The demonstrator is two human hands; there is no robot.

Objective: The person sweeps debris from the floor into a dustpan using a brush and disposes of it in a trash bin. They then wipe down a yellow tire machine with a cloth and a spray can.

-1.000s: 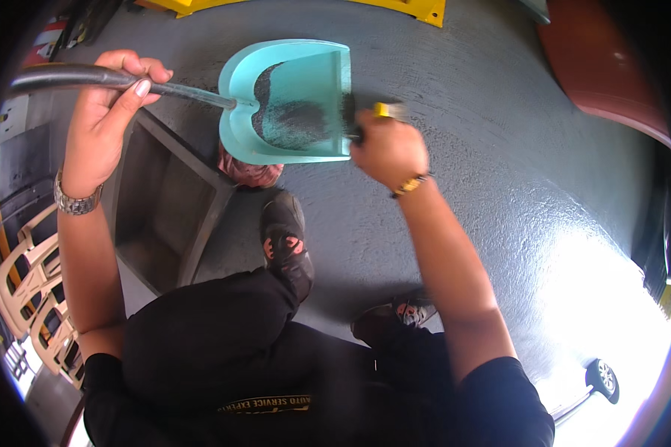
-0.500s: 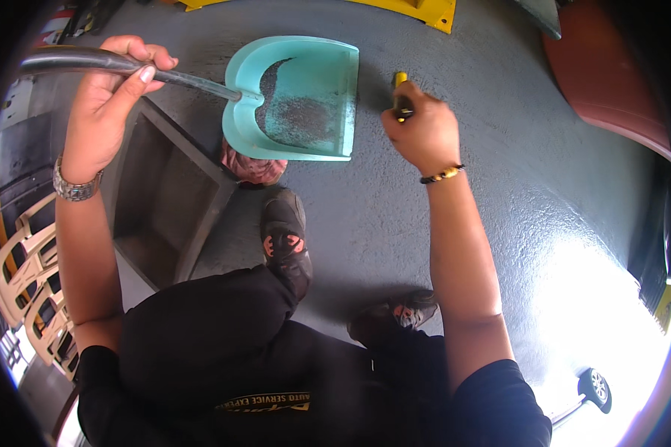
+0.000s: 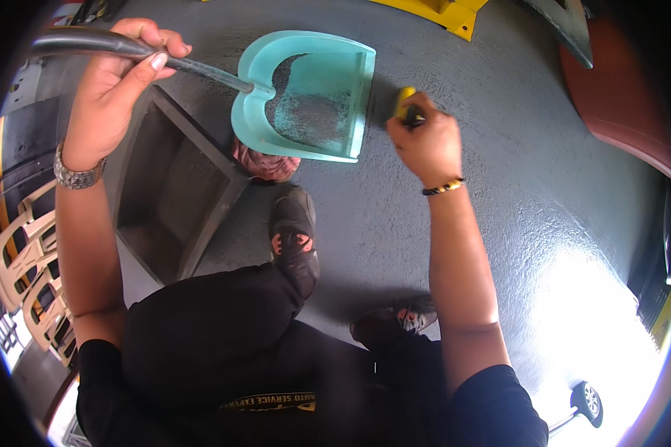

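Note:
My left hand (image 3: pixel 123 89) is closed round the black metal handle (image 3: pixel 78 43) of a pale turquoise dustpan (image 3: pixel 261 127) with dark grit spread inside it. Just right of the pan's lip, my right hand (image 3: pixel 429 138) grips a small yellow-and-black tool (image 3: pixel 405 97), its working end hidden and blurred low over the grey floor (image 3: pixel 395 231). A pinkish rag (image 3: pixel 266 167) lies below the pan, partly covered by it. My two shoes (image 3: pixel 292 223) are below, on the floor.
A dark grey open bin or box (image 3: pixel 171 194) stands at left, with beige plastic chairs (image 3: pixel 19 253) beyond. A yellow metal frame (image 3: pixel 455 16) lines the top, and a reddish curved object (image 3: pixel 619 104) stands at right. A small wheel (image 3: pixel 590 402) is at lower right.
My right hand with the tool has moved right, off the pan's lip. The dustpan and my left hand have shifted slightly up and right in the view.

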